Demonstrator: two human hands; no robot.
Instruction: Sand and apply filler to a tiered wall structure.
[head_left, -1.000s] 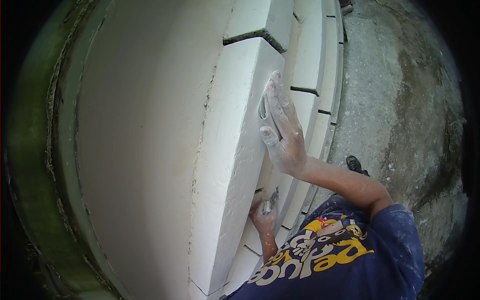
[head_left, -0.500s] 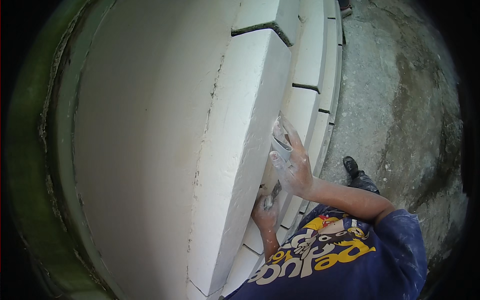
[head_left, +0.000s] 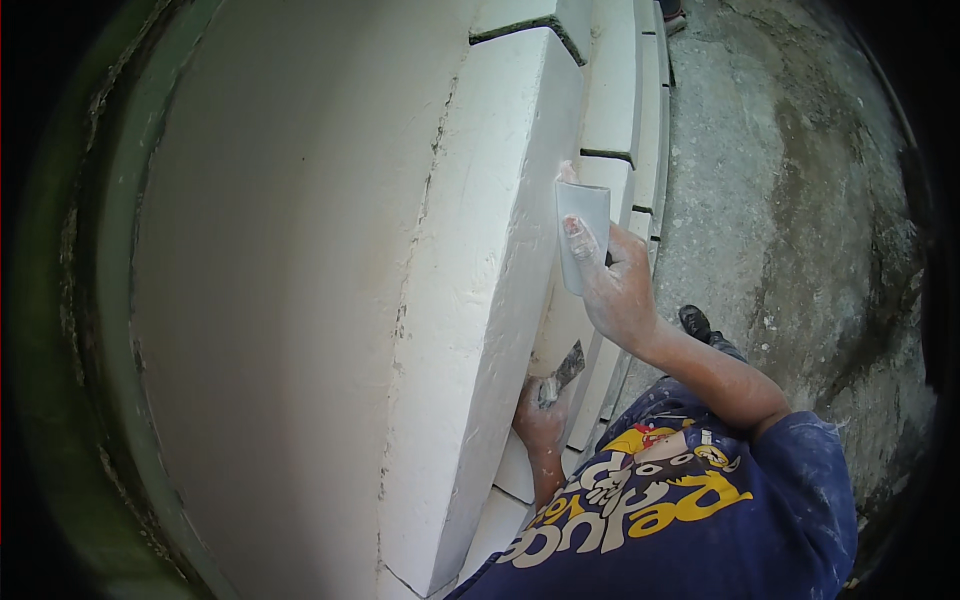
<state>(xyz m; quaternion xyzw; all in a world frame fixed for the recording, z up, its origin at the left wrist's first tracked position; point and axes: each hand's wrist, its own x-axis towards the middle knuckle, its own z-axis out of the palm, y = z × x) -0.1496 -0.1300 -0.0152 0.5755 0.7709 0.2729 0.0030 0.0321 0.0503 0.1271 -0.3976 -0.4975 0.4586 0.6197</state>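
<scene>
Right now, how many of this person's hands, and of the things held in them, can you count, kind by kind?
Hands: 2, the left hand and the right hand
Flat-bladed tool: 1, in the left
Grey sheet: 1, in the right
Total: 4

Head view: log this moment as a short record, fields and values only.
right hand: pinches a grey sheet, thumb in front
left hand: grips a small flat-bladed tool
white block: long, beside the sheet; contact unclear
shirt: dark blue, printed front, white-specked sleeve
floor: grey, brown-stained, to the right
</scene>
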